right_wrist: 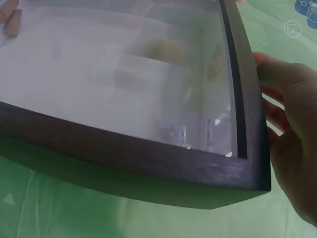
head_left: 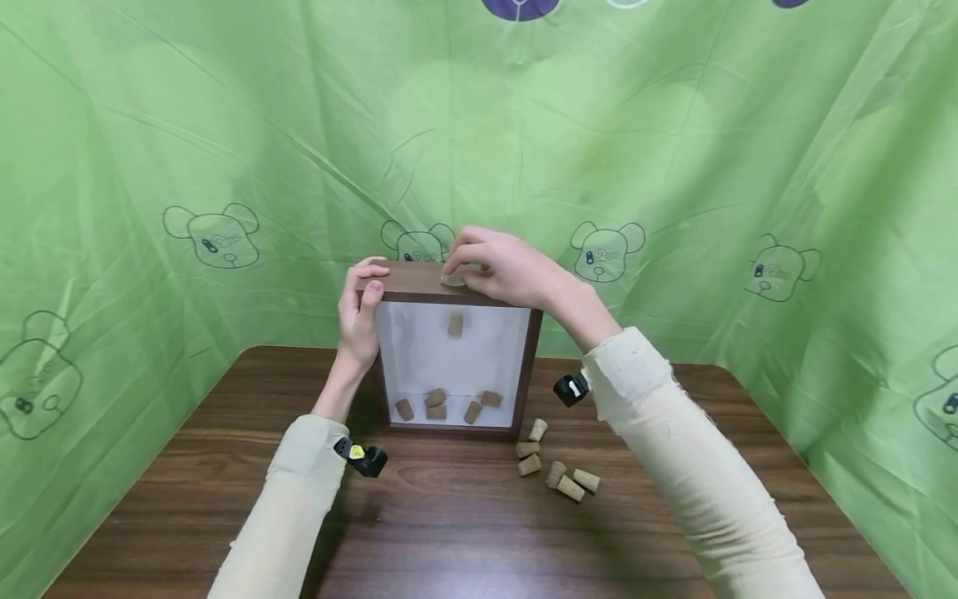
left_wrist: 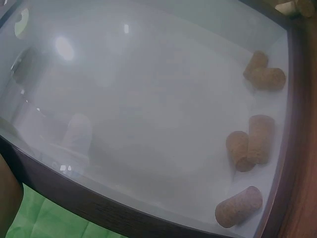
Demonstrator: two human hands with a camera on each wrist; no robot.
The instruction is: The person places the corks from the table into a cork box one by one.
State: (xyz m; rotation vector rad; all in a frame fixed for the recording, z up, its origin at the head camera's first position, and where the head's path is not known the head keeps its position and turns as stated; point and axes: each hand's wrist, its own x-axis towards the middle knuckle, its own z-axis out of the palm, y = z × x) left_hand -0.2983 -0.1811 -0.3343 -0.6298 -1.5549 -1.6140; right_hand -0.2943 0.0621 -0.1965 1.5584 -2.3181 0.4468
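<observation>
A shadow box [head_left: 533, 349] with a dark wooden frame and clear front stands upright on the table. My left hand [head_left: 361, 312] grips its upper left corner, thumb on the front edge and fingers over the top. My right hand [head_left: 501, 266] is over the top edge, fingers loosely bent beside a pale round opening [head_left: 453, 280]. Below that opening, inside the box, a cork [head_left: 456, 324] shows blurred, high above the bottom. Several more corks [head_left: 436, 412] lie along the bottom behind the pane; the left wrist view shows these corks [left_wrist: 261, 139] close up.
Loose corks [head_left: 570, 487] lie on the brown wooden table [head_left: 449, 524], in front and to the right of the box. A green curtain [head_left: 299, 166] with bear drawings hangs close behind and at both sides.
</observation>
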